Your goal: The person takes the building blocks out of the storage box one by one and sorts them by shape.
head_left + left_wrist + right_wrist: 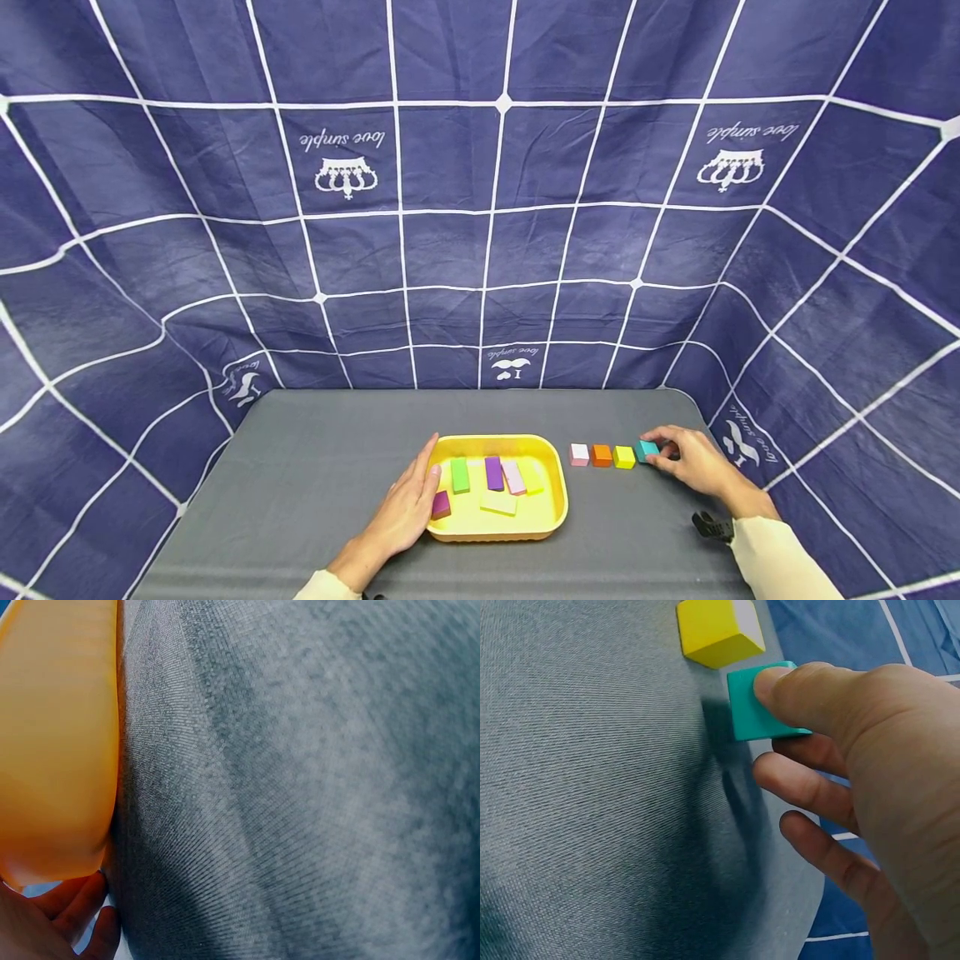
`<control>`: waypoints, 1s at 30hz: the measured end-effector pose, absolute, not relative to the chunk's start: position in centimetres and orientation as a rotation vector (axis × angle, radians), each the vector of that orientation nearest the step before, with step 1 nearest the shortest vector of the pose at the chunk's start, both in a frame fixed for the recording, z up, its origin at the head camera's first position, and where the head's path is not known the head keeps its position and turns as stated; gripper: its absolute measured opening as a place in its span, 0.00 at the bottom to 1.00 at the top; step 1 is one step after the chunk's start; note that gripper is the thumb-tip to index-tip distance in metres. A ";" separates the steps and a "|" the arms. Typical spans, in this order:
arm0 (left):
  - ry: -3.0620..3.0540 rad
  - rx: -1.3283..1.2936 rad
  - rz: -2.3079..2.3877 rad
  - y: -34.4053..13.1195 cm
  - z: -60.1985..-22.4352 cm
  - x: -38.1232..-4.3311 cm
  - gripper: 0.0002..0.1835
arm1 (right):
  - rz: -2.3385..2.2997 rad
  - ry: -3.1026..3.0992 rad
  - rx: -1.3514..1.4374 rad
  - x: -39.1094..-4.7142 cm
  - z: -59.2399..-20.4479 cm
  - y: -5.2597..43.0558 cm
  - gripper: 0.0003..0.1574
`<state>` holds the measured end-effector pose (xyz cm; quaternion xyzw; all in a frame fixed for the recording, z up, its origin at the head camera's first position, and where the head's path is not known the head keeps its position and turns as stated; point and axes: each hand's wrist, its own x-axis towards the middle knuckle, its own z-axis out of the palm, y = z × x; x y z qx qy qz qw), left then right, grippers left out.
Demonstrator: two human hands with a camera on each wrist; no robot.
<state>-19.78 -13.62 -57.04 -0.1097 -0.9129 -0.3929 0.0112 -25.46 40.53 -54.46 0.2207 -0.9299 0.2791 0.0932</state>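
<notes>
My right hand [693, 458] pinches a teal cube [647, 452] between thumb and fingers at the right end of a row of cubes. In the right wrist view the thumb lies on the face of the teal cube [761, 705], with a yellow cube [718, 631] just beyond it. To its left in the head view are a yellow cube [624, 457], an orange cube [602, 456] and a pale pink cube [579, 454]. My left hand [405, 504] rests along the left side of a yellow tray [557, 500], thumb at the rim and fingers extended.
Inside the tray lie a green block [460, 476], a purple block [493, 473], a pink block [513, 477], pale yellow blocks and a dark purple block [441, 505]. A grey cloth [315, 467] covers the table. Blue curtains [450, 250] stand behind and at both sides.
</notes>
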 end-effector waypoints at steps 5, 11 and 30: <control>-2.841 -0.355 -1.223 -13.6 -57.0 -19.8 0.32 | 0.848 -2.831 0.617 -25.3 -54.8 40.6 0.18; -2.848 -0.354 -1.232 -13.6 -56.9 -19.9 0.33 | 0.857 -2.880 0.597 -25.2 -55.0 40.7 0.18; -2.834 -0.353 -1.209 -13.7 -57.1 -19.7 0.33 | 0.672 -2.798 0.620 -24.8 -54.8 40.3 0.25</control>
